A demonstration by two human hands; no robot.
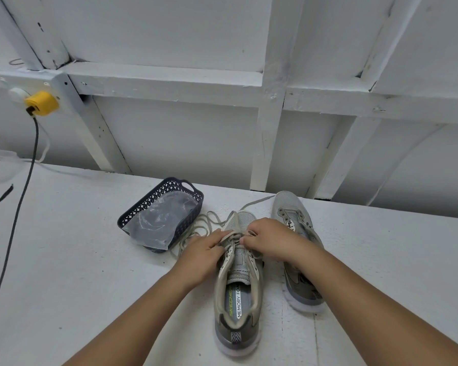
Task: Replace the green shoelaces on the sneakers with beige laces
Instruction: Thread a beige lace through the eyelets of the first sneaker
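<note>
White-painted boards formed the table (77, 260), which ran beneath everything. Next in size, the near sneaker (237, 286) stood at about six o'clock from the table's middle, heel toward the person, its insole lettering showing. The second sneaker (296, 249) lay just beside it at three o'clock, without a lace in its eyelets. At ten o'clock from the near sneaker sat a dark perforated basket (159, 192) holding a clear plastic bag (159, 223). The left hand (204, 250) curled against the near sneaker's left eyelet row, fingers pinching the beige lace (201, 224). The right hand (267, 239) pinched the same lace over the tongue. Loose lace trailed in loops toward the basket.
</note>
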